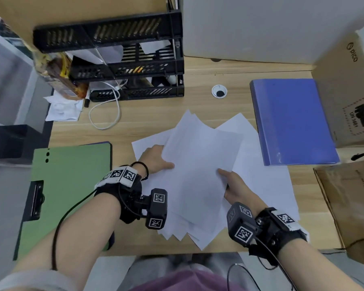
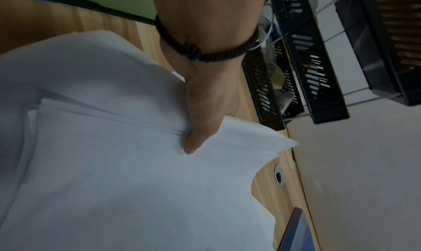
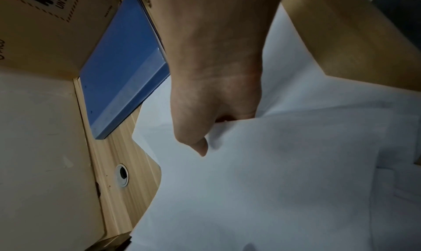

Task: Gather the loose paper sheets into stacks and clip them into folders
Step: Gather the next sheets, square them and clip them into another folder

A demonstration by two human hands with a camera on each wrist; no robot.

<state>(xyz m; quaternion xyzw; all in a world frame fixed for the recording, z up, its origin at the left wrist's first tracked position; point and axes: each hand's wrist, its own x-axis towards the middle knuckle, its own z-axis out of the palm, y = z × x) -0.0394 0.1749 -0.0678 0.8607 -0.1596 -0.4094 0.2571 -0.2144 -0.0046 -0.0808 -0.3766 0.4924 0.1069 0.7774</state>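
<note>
A fanned bundle of white paper sheets (image 1: 200,164) is lifted a little above the wooden desk (image 1: 147,114). My left hand (image 1: 156,158) pinches its left edge, thumb on top and fingers hidden underneath (image 2: 193,141). At the right edge my right hand (image 1: 232,185) pinches the same bundle, thumb (image 3: 200,146) over the sheets. More loose sheets (image 1: 269,185) lie flat beneath on the desk. An open green folder (image 1: 72,185) with a black clip lies at the left. A shut blue folder (image 1: 292,120) lies at the back right.
A black stacked letter tray (image 1: 132,59) with a white cable stands at the back left. Cardboard boxes (image 1: 349,85) line the right side. A round cable grommet (image 1: 219,91) sits in the desk behind the papers. A white partition rises at the back.
</note>
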